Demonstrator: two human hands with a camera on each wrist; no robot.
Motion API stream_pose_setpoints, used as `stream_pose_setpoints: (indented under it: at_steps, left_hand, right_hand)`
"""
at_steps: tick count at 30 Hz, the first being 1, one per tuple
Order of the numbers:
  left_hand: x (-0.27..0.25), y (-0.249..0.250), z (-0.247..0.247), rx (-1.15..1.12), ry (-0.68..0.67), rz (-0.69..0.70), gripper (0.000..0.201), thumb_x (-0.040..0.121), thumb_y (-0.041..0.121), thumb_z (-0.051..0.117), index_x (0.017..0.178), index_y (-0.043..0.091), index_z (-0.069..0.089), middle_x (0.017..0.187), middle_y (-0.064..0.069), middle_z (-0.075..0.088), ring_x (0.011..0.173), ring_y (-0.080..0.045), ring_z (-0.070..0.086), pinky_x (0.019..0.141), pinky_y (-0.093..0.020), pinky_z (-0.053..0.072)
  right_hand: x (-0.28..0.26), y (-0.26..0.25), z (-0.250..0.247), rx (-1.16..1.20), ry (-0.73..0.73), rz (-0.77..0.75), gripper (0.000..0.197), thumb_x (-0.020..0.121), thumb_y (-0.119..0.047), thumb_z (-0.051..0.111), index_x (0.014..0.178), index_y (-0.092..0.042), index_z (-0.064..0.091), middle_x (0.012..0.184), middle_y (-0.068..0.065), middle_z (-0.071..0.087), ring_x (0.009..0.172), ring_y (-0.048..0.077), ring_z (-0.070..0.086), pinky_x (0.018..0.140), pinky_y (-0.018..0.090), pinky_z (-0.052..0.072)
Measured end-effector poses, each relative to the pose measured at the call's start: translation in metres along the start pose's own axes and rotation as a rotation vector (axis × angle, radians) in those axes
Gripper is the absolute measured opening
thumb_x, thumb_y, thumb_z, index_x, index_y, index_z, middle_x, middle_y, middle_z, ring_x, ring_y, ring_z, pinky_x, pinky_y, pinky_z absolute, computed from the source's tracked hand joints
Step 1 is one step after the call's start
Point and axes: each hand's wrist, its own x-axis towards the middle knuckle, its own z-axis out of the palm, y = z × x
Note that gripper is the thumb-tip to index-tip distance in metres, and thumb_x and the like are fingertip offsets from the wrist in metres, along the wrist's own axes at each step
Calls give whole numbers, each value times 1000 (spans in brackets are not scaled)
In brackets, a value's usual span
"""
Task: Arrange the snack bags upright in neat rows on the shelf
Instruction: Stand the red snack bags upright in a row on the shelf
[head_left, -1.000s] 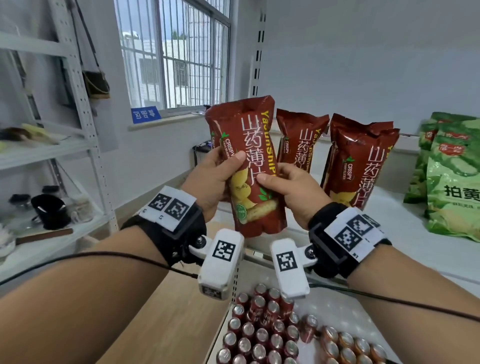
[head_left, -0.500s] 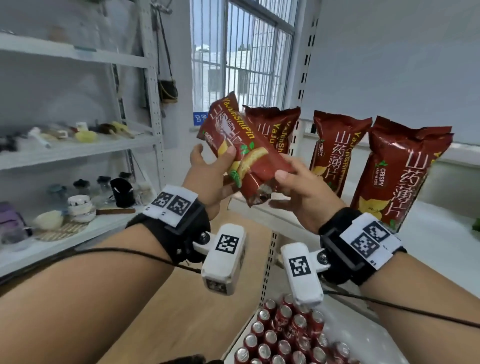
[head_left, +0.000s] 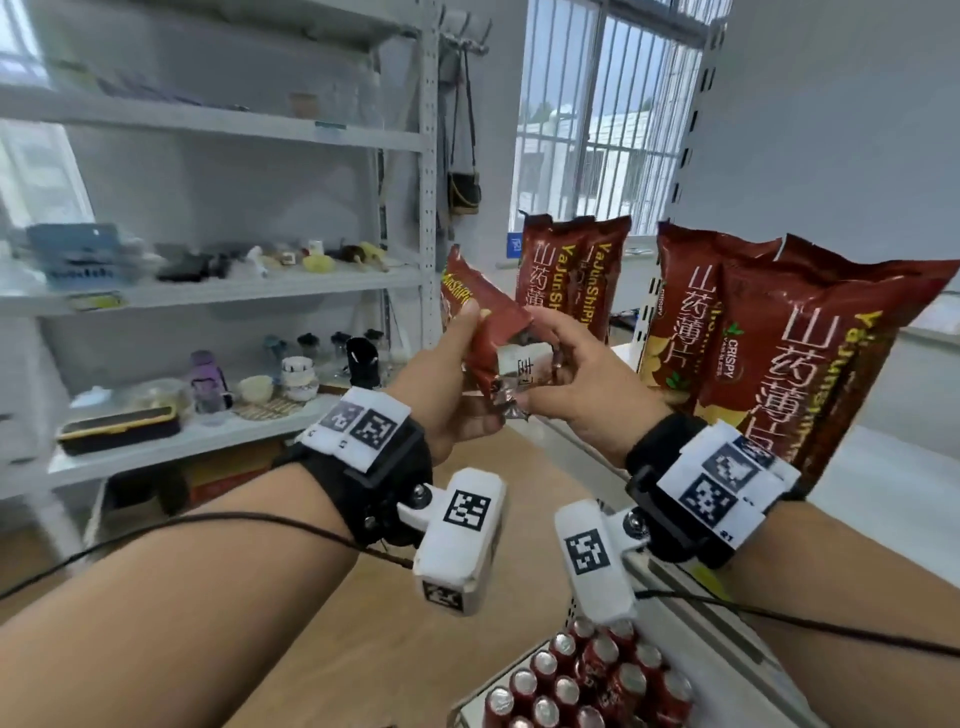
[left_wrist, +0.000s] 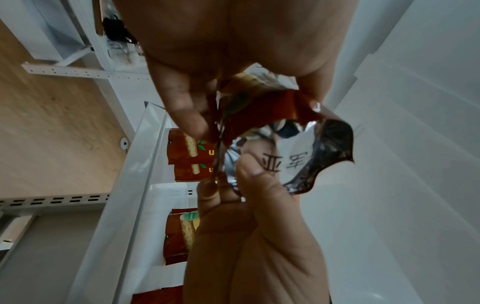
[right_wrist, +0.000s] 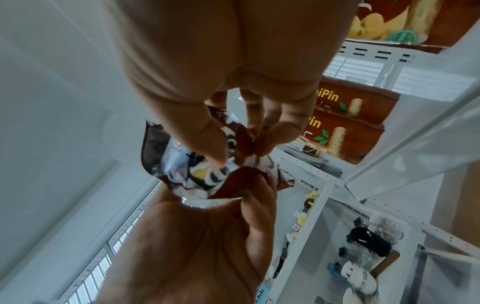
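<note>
Between my hands is a dark red snack bag (head_left: 488, 332), tipped over to the left with its crimped silver bottom end facing me. My left hand (head_left: 457, 364) grips its left side, thumb on the front. My right hand (head_left: 550, 364) pinches the bottom seam, seen closer in the right wrist view, where the right hand (right_wrist: 246, 148) nips the bag (right_wrist: 187, 176). The left wrist view shows the left hand (left_wrist: 254, 115) holding the bag's edge (left_wrist: 259, 115). Several matching bags (head_left: 566, 275) (head_left: 685, 322) (head_left: 810, 374) stand upright on the white shelf (head_left: 883, 499).
A grey metal rack (head_left: 426, 208) on the left holds cups, bottles and a dark tray (head_left: 119, 428). Red drink cans (head_left: 587, 686) fill the shelf below my wrists. A barred window (head_left: 597, 130) is behind, and a dark pouch (head_left: 464, 192) hangs on the rack.
The bag has gone from upright to tipped leftward, its bottom end turned toward me. My right hand has shifted onto the bottom seam. My view has swung left toward the rack.
</note>
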Motion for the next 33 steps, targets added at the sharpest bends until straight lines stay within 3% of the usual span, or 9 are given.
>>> stream_pose_setpoints:
  at_steps: [3, 9, 12, 15, 20, 25, 27, 29, 33]
  left_hand:
    - [-8, -1, 2, 1, 13, 3, 40, 84, 54, 59, 93, 17, 67, 68, 0, 71, 56, -15, 67, 49, -26, 52]
    - [-14, -1, 4, -38, 51, 65, 37, 90, 31, 55, 121, 10, 57, 85, -8, 71, 63, -19, 70, 52, -31, 54]
    - [-17, -1, 2, -76, 39, 57, 44, 90, 31, 51, 128, 10, 54, 106, -13, 69, 79, -23, 71, 62, -36, 56]
    - [-18, -3, 4, -91, -27, 43, 57, 81, 46, 58, 126, 11, 56, 111, -13, 70, 94, -26, 70, 74, -39, 56]
    - [-13, -9, 6, -152, -108, 38, 44, 83, 21, 52, 124, 4, 55, 101, -15, 70, 82, -25, 69, 70, -38, 59]
    - [-11, -23, 2, -150, -154, 8, 38, 75, 19, 44, 107, 8, 62, 89, -11, 71, 76, -26, 68, 68, -40, 59]
    - [-9, -26, 0, -148, -146, -1, 38, 80, 16, 37, 108, 8, 61, 90, -11, 70, 79, -26, 66, 75, -39, 55]
    - [-9, -26, -1, -155, -164, -12, 41, 77, 17, 36, 108, 7, 62, 88, -10, 71, 78, -26, 67, 74, -37, 55]
    - [-10, -21, 1, -80, -177, 32, 53, 68, 16, 48, 119, 2, 57, 99, -15, 70, 83, -26, 69, 67, -37, 60]
  right_hand:
    - [-4, 2, -2, 114, -48, 33, 53, 75, 1, 63, 100, -45, 57, 100, -7, 62, 74, -2, 65, 59, 13, 49]
    - [3, 5, -8, 163, -29, 149, 27, 78, -45, 53, 104, -38, 58, 105, -3, 64, 85, 9, 64, 61, 23, 48]
    - [8, 14, -7, 142, -6, 185, 27, 88, -29, 60, 114, -26, 51, 99, -2, 63, 70, 0, 64, 52, 17, 47]
    - [7, 22, -5, 124, -29, 170, 44, 82, -20, 70, 118, -22, 45, 99, 1, 65, 65, -3, 66, 52, 12, 46]
    - [10, 30, -8, 100, 41, 194, 58, 80, -37, 69, 129, -22, 41, 95, -7, 62, 75, 2, 63, 58, 20, 42]
    - [14, 39, -14, 137, 50, 289, 70, 84, -38, 66, 141, -18, 32, 108, -3, 58, 73, 10, 57, 54, 23, 38]
    - [16, 41, -13, 150, 48, 324, 63, 83, -37, 67, 135, -12, 43, 103, 2, 58, 63, 9, 51, 49, 21, 37]
    - [17, 41, -13, 181, 22, 327, 36, 82, -33, 67, 112, -14, 61, 89, 1, 58, 57, 8, 47, 45, 18, 36]
    - [17, 41, -14, 209, 28, 301, 15, 80, -19, 70, 91, -22, 61, 81, -6, 63, 57, 0, 57, 44, 14, 36]
